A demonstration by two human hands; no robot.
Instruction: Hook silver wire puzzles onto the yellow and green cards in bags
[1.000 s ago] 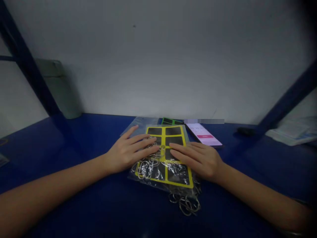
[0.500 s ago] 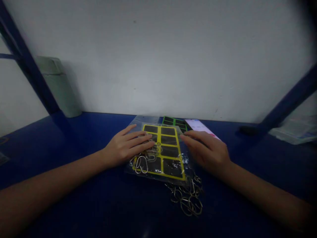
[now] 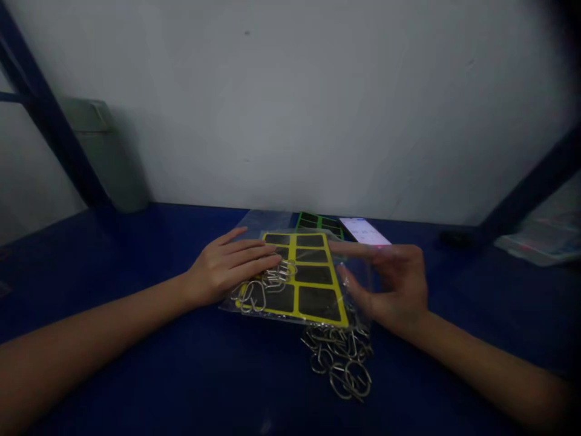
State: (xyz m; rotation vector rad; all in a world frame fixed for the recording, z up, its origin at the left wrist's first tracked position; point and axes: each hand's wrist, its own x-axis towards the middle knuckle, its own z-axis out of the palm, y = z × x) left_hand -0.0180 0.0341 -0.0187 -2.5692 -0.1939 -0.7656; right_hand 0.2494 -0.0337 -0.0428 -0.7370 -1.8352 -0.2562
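My left hand (image 3: 227,266) lies flat with its fingers stretched over a clear plastic bag (image 3: 229,301) and several bent silver wire clips (image 3: 254,297) by its fingertips. In or under the plastic is a sheet of black labels with a yellow grid (image 3: 313,275); which of the two I cannot tell. My right hand (image 3: 397,284) is at the bag's right edge, thumb and forefinger held apart, the thumb touching or close to the plastic. Below the sheet's lower right corner lies a pile of metal rings and clips (image 3: 349,378), partly under the bag.
Behind the bag are a green-gridded label sheet (image 3: 331,225) and a lit phone (image 3: 365,231). A grey-green lidded container (image 3: 113,163) stands at back left against the wall. At right lie a small dark object (image 3: 454,238) and clear plastic packaging (image 3: 531,245). Blue posts flank the blue table (image 3: 181,375).
My right hand has opened, its thumb parting from the forefinger. The yellow sheet's lower right corner has shifted slightly right and up. My left hand has barely moved.
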